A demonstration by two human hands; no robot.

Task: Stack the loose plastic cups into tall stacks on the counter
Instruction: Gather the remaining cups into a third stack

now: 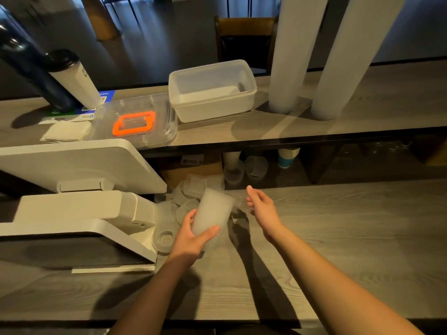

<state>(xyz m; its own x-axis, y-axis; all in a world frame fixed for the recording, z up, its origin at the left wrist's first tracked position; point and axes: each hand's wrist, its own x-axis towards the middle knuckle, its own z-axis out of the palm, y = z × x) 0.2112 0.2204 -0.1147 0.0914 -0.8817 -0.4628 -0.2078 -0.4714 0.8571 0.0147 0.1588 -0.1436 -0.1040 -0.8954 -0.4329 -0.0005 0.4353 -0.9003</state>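
- Frosted plastic marks the short cup stack (212, 213), held tilted above the grey wood-grain tabletop (338, 226) near its far edge, open end pointing away from the person.
- The left hand (193, 235) grips the stack's near end, its fingers (192, 215) curled round one side and the thumb pressed across the other.
- The right hand (260, 205) hovers just right of the stack's far end, not touching it; its fingers are loosely spread and hold nothing.
- Loose clear cups (191, 189) lie in a jumble at the tabletop's far edge, just beyond the stack, and one more cup (164, 240) lies on its side beside the left wrist.
- A white point-of-sale terminal (79, 213) fills the tabletop's left side.
- On the raised shelf (314, 126) behind, two tall cup stacks (338, 68) stand at the right, with a translucent tub (212, 90) to their left.
- Left of the tub lies a clear lid with an orange handle (134, 123), then folded white napkins (66, 131) near the shelf's left end.
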